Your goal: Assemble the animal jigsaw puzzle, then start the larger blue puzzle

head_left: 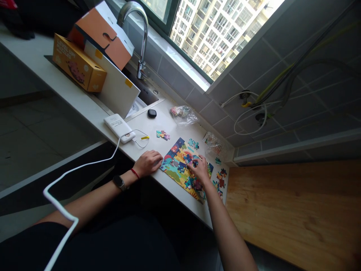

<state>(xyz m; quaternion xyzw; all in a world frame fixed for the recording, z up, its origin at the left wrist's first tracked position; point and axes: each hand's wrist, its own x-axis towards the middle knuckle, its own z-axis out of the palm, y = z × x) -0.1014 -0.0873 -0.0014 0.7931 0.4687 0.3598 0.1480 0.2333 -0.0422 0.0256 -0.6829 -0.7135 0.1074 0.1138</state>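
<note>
A colourful jigsaw puzzle (pixel 176 174) lies on the white counter, with several loose pieces scattered on its right part. Over its middle, my right hand (pixel 200 170) reaches down with thumb and fingers closed on a small puzzle piece (pixel 189 164), partly hidden by the fingers. My left hand (pixel 147 164) rests at the counter's front edge beside the puzzle's left corner, its fingers curled and nothing visible in them. A few joined pieces (pixel 163 135) lie left of the puzzle. More loose pieces (pixel 221 177) lie to its right, and teal pieces (pixel 193 143) sit near its back edge.
Behind the puzzle are clear plastic bags (pixel 184 115). A white power bank (pixel 119 128) with a cable and a black case (pixel 151 113) stand to the left. Farther left are an orange puzzle box (pixel 79 66), a sink and a tap (pixel 143 41). A wooden panel (pixel 293 203) borders the right.
</note>
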